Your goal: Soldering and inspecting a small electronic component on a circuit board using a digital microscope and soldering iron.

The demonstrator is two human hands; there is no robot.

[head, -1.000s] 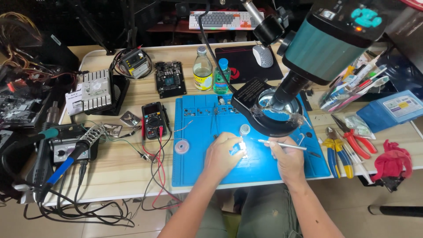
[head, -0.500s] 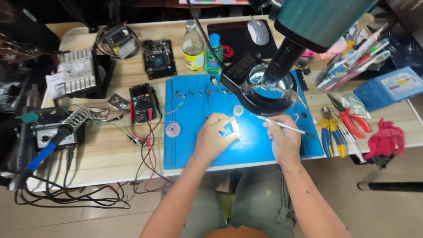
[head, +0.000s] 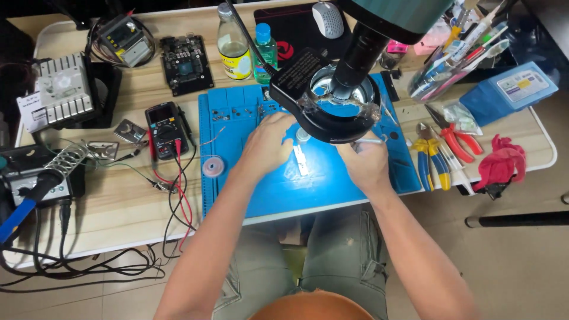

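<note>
A long wooden bench (head: 118, 201) carries everything here, and over its middle lies a blue work mat (head: 332, 184), brightly lit from above. Hanging over the mat's far half is a dark microscope head with a ring light (head: 332, 101), big enough to hide part of what sits under it. To the left stand a black multimeter (head: 167, 127) with red and black leads, a soldering iron in its coiled stand (head: 56, 169) and a small reel of solder wick (head: 213, 166); to the right, pliers and cutters (head: 438, 151).

The person's left hand (head: 267, 145) rests on the mat with fingers curled down, pinning the near end of a small pale strip-shaped board (head: 301, 159) that lies flat in the pool of light, just below the ring light. The right hand (head: 367, 163) is closed round a slim metal tool (head: 372, 141), probably tweezers, its tip hidden under the ring light.

That little board looks feather-light, thin and stiff, the sort of thing that skates off at a nudge and cracks if bent. I'd say it wants holding by its bare edges or ends, pressed flat onto the mat, never pinched across its face where the fine parts sit
</note>
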